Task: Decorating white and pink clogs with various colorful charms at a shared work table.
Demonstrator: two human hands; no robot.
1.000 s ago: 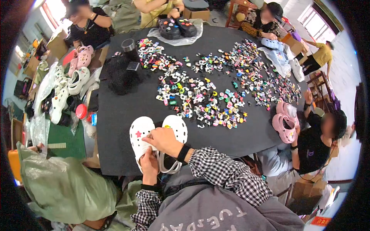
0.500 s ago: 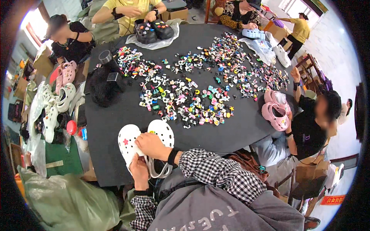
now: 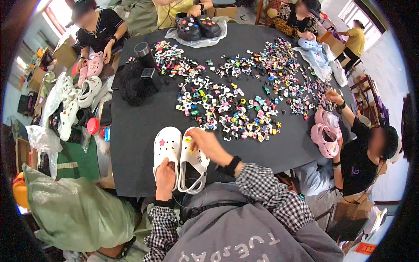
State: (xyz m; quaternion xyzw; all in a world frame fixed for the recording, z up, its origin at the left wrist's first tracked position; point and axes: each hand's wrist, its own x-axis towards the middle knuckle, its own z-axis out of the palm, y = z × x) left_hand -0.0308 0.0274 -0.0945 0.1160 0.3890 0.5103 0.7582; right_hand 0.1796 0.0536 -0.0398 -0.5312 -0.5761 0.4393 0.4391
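Two white clogs lie side by side at the near edge of the table, toes away from me. The left white clog carries a pink star charm. My left hand grips it near its opening, thumb on top. On the right white clog sit a yellow charm near the toe and a dark letter-shaped charm. My right hand reaches over this clog's toe from the right, fingers bent together on its upper. What those fingertips pinch, if anything, is hidden.
Many small colourful shoe charms spread over the black table. A dark cylinder stands at the left. Co-workers sit around with black clogs, pink clogs and blue clogs. A green plastic sack bulges at lower left.
My right hand has moved from between the clogs to the right clog's toe, uncovering its opening and charms. My left hand still holds the left clog. The whole view has shifted.
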